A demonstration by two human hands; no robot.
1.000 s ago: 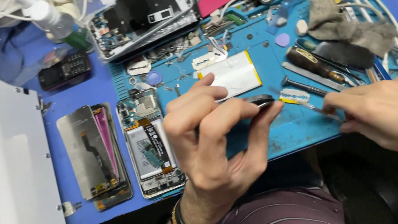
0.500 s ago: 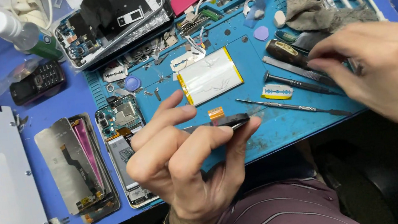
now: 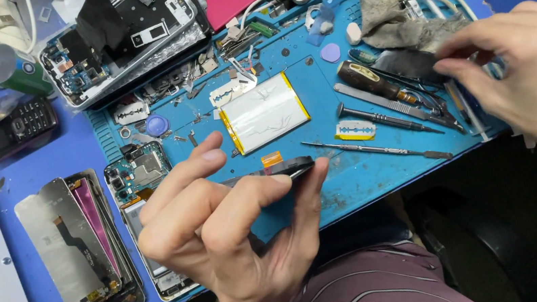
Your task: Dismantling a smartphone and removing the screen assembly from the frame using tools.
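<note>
**Thin dark part pinched above the repair mat**

The left hand [image 3: 238, 236] is closed in a pinch on a thin dark part [image 3: 284, 168], thumb at its right end and fingertips along its top edge, holding it edge-on above the near side of the blue repair mat [image 3: 347, 182]. Just beyond the part lies a flat white battery [image 3: 265, 112] with yellow edges. The right hand [image 3: 532, 71] hovers over the right end of the mat, fingers curled loosely and gripping nothing that can be seen, its fingertips just beside a dark tool pouch [image 3: 408, 62] and a grey cloth [image 3: 403, 25]. Between the two hands lie a wooden-handled screwdriver [image 3: 373, 82], a thin metal probe [image 3: 378, 151] and a razor blade [image 3: 355, 131]. To the left of the left hand, on the blue counter [image 3: 32, 173], sit an opened phone [image 3: 143, 187] and a stack of screen panels [image 3: 75, 243]. At the far left lies a small black keypad phone [image 3: 16, 127].
</note>
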